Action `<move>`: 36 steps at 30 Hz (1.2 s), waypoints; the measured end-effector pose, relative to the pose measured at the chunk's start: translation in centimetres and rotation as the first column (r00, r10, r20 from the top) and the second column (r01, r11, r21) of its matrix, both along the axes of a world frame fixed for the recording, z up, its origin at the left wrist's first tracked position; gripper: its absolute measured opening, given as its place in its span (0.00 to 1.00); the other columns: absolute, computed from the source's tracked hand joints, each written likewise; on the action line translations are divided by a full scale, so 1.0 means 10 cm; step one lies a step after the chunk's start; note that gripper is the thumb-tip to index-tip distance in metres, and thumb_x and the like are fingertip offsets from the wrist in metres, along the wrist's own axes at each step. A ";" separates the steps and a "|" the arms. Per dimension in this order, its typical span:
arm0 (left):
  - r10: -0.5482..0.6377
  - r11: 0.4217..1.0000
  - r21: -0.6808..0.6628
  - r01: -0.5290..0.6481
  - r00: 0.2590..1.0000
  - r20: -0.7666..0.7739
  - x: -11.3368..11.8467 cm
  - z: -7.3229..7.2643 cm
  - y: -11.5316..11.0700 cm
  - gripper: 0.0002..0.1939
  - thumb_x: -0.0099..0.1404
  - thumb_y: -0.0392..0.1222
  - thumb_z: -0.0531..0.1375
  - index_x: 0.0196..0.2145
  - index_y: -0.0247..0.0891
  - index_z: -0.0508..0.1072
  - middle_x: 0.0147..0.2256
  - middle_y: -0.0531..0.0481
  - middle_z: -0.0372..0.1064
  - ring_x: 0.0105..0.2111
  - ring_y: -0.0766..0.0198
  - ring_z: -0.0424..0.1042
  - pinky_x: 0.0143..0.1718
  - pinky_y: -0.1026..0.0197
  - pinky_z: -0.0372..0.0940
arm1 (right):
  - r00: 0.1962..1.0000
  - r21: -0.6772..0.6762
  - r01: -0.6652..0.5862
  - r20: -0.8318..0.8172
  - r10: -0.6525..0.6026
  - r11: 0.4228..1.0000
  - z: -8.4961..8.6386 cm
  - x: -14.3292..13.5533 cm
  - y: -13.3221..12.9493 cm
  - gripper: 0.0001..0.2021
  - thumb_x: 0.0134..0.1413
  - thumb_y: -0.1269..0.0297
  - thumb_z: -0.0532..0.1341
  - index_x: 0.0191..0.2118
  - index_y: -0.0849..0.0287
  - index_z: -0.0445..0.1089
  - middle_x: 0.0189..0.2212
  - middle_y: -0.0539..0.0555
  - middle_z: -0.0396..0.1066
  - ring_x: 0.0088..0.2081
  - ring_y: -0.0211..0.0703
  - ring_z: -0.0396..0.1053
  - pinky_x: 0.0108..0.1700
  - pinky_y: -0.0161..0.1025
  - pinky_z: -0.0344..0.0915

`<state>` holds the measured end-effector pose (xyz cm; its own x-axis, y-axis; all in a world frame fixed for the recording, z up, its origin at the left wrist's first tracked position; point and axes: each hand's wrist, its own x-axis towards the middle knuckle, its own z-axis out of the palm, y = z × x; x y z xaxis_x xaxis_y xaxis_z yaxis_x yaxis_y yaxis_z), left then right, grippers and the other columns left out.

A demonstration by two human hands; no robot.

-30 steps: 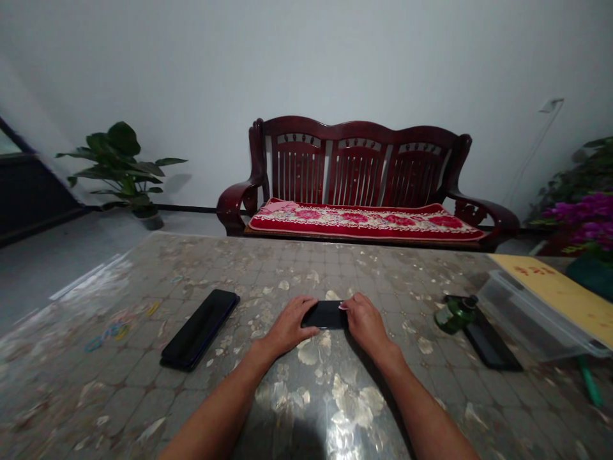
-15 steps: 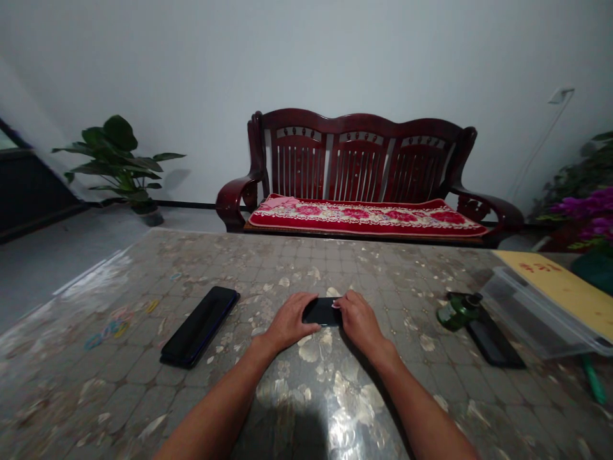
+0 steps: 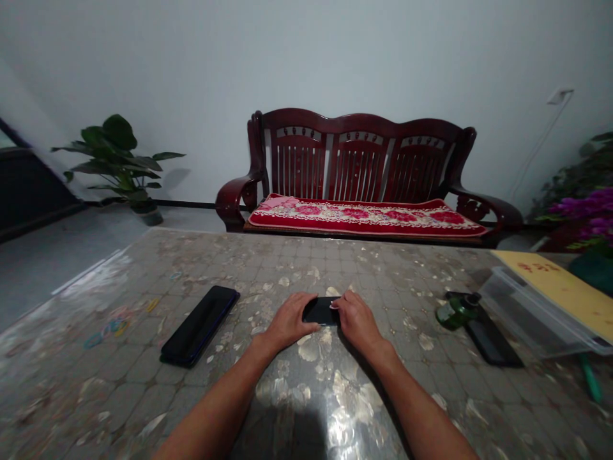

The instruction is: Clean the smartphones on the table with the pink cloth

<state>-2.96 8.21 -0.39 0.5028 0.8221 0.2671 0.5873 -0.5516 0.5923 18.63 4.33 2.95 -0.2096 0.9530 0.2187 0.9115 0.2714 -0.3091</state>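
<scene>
Patterned tabletop stood before a wooden bench. Phone lay flat between the hands. Left hand gripped its left end by opposite edges; right hand pinched a small pale piece at its right end, material unclear. Judged: steady left hold and light, even right fingertip pressure suited this best.

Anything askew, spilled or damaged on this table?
Nothing looks spilled or damaged. Mildly untidy: coloured bands lie loose at the left of the table. The green bottle seems to lean, though wide-angle distortion may explain it.
</scene>
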 end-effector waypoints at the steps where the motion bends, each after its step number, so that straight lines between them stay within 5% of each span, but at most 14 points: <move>1: 0.000 1.000 0.002 0.000 1.000 -0.005 0.00 0.00 0.00 0.36 0.52 0.46 0.74 0.57 0.38 0.70 0.52 0.41 0.72 0.53 0.48 0.70 0.58 0.46 0.63 | 1.000 -0.006 0.012 0.004 -0.012 1.000 0.01 0.01 0.00 0.17 0.64 0.76 0.52 0.43 0.57 0.77 0.38 0.57 0.72 0.43 0.45 0.67 0.47 0.36 0.61; 7: 0.011 1.000 0.006 -0.011 1.000 -0.015 0.01 0.01 -0.01 0.34 0.54 0.47 0.73 0.57 0.40 0.70 0.52 0.42 0.72 0.53 0.48 0.70 0.57 0.47 0.63 | 0.986 -0.037 0.165 0.041 -0.164 0.986 0.06 0.15 0.00 0.16 0.62 0.77 0.53 0.43 0.60 0.78 0.40 0.59 0.72 0.46 0.48 0.68 0.49 0.38 0.62; 15: 0.007 1.000 -0.016 -0.007 1.000 -0.009 0.01 0.02 0.00 0.35 0.54 0.48 0.72 0.58 0.40 0.70 0.53 0.42 0.72 0.54 0.47 0.69 0.58 0.46 0.63 | 0.999 -0.051 -0.036 -0.035 0.034 0.998 0.03 -0.03 -0.14 0.16 0.62 0.77 0.53 0.43 0.57 0.77 0.40 0.57 0.71 0.44 0.44 0.68 0.48 0.35 0.62; 22: 0.016 1.000 -0.005 -0.016 0.999 -0.033 0.02 0.02 -0.01 0.35 0.54 0.46 0.72 0.58 0.38 0.70 0.53 0.40 0.72 0.54 0.47 0.69 0.59 0.45 0.62 | 0.990 -0.065 0.140 0.013 -0.140 0.988 0.06 0.19 -0.12 0.15 0.58 0.79 0.54 0.42 0.60 0.77 0.40 0.58 0.72 0.46 0.47 0.68 0.48 0.37 0.61; 30: 0.012 1.000 -0.004 -0.012 1.000 -0.015 0.01 0.01 0.00 0.36 0.53 0.49 0.73 0.58 0.39 0.70 0.53 0.41 0.72 0.54 0.47 0.69 0.58 0.46 0.63 | 0.998 -0.067 -0.069 -0.019 0.068 0.995 0.07 0.00 -0.24 0.15 0.60 0.78 0.54 0.41 0.57 0.77 0.40 0.56 0.71 0.44 0.44 0.68 0.46 0.35 0.62; 36: 0.020 1.000 -0.013 -0.021 1.000 -0.024 0.02 0.02 -0.01 0.35 0.53 0.49 0.73 0.58 0.41 0.70 0.53 0.41 0.72 0.54 0.46 0.70 0.58 0.46 0.62 | 0.996 -0.109 0.091 0.034 -0.088 0.990 0.17 0.29 -0.17 0.16 0.55 0.81 0.55 0.37 0.57 0.77 0.38 0.55 0.73 0.44 0.44 0.68 0.46 0.35 0.60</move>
<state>-2.75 8.14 -0.14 0.4920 0.8355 0.2447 0.6124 -0.5319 0.5849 21.50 2.60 4.66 -0.1270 0.9862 0.1065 0.9397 0.1540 -0.3055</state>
